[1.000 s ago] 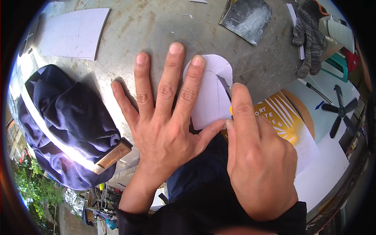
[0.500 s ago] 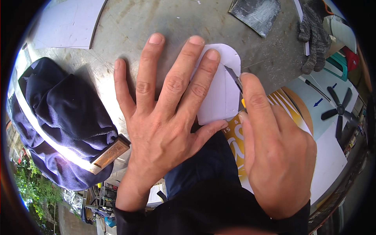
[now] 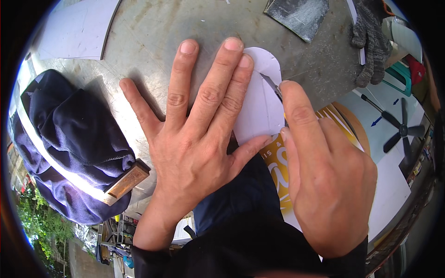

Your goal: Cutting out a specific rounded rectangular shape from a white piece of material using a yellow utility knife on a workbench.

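Near the table's edge lies a white sheet piece (image 3: 259,109) with a rounded far end and a thin cut line along it. My left hand (image 3: 187,134) is spread on top, its index and middle fingers pressing the sheet's left side and its thumb at the near edge. In my right hand (image 3: 324,180) is a utility knife (image 3: 272,87), gripped with the index finger along it. Its dark blade touches the sheet near the rounded end. Most of the yellow handle is hidden by my fingers.
Left on the metal table (image 3: 153,23) are dark blue cloth (image 3: 69,134) and a wooden block (image 3: 127,181). A white panel (image 3: 76,28) lies far left, a dusty dark plate (image 3: 299,17) far right. Beyond are a grey glove (image 3: 369,44), a black fan (image 3: 402,131) and a printed board (image 3: 389,185).
The blade tip has shifted slightly left and toward the far end of the white piece. My left little finger has spread further outward, and its index finger sits closer to the middle one.
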{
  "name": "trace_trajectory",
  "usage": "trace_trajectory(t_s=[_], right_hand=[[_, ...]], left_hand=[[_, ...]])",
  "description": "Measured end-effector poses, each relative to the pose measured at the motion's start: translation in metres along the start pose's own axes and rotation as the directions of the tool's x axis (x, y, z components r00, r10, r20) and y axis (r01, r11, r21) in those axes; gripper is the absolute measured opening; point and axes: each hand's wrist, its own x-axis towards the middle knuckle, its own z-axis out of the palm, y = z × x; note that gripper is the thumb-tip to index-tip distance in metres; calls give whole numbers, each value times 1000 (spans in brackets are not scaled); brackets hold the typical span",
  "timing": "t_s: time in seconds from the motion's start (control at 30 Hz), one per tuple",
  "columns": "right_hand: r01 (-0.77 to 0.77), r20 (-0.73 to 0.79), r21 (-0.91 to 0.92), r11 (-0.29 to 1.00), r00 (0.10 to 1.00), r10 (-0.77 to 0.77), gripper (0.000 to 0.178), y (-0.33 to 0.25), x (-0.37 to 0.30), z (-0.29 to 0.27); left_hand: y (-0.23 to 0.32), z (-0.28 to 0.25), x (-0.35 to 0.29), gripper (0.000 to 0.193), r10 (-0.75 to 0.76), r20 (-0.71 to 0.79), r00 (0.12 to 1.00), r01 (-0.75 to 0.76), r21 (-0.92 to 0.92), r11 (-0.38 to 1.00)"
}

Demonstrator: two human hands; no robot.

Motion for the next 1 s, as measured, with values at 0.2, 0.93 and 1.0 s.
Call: trace_trajectory(t_s=[0.2,0.93,1.0], right_hand=[[-34,-13,21,999,999,35,48,-4,-7,8],[-122,51,63,990,992,119,48,-14,-8,5],[-114,39,50,992,993,112,48,-13,-8,6]], left_hand=[[-1,1,-2,79,-10,-11,1000,10,11,1000],[2,3,1,72,-29,-38,999,26,-60,998],[2,3,1,74,-24,-35,999,23,-45,999]])
